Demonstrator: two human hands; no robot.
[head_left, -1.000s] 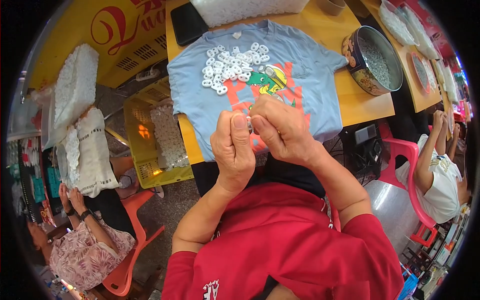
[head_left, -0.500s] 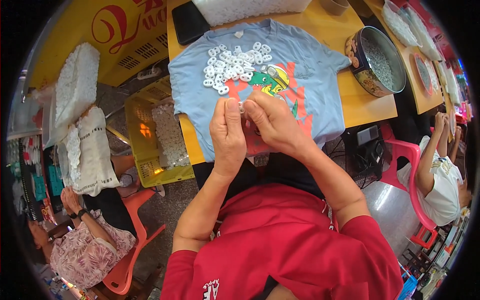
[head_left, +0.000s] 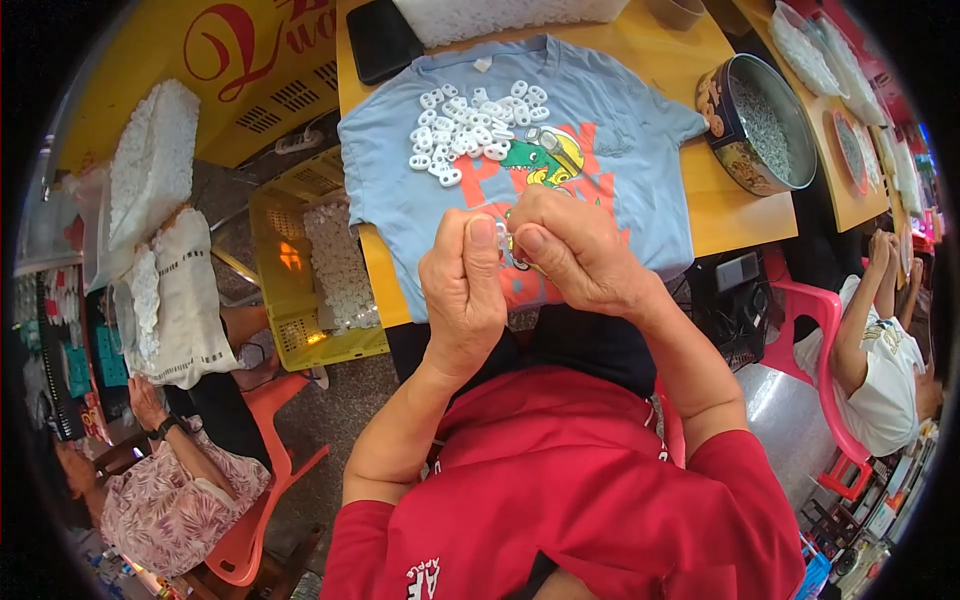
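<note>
My left hand (head_left: pixel 464 290) is closed, its thumb and finger pinching a small white plastic piece (head_left: pixel 503 236), partly hidden by the fingertips. Right beside it, my right hand (head_left: pixel 578 250) is closed too, thumb and forefinger pressed together close to the same piece. What my right fingers hold, if anything, cannot be made out. Both hands hover over the lower part of a light blue T-shirt (head_left: pixel 630 120) with a cartoon print, spread flat on the yellow table. Beyond them on the shirt lies a loose pile of white two-holed plastic pieces (head_left: pixel 470 125).
A round tin (head_left: pixel 715 150) of small metal parts stands at the right. Along the back are a tub of white pieces (head_left: pixel 500 18) and a black tray (head_left: pixel 382 42). A yellow crate (head_left: pixel 275 270) sits on the floor at left. Co-workers sit on both sides.
Both hands have come slightly nearer to me and to the right. My right hand has turned, its fingers curling more. The co-worker at left has shifted their hands.
</note>
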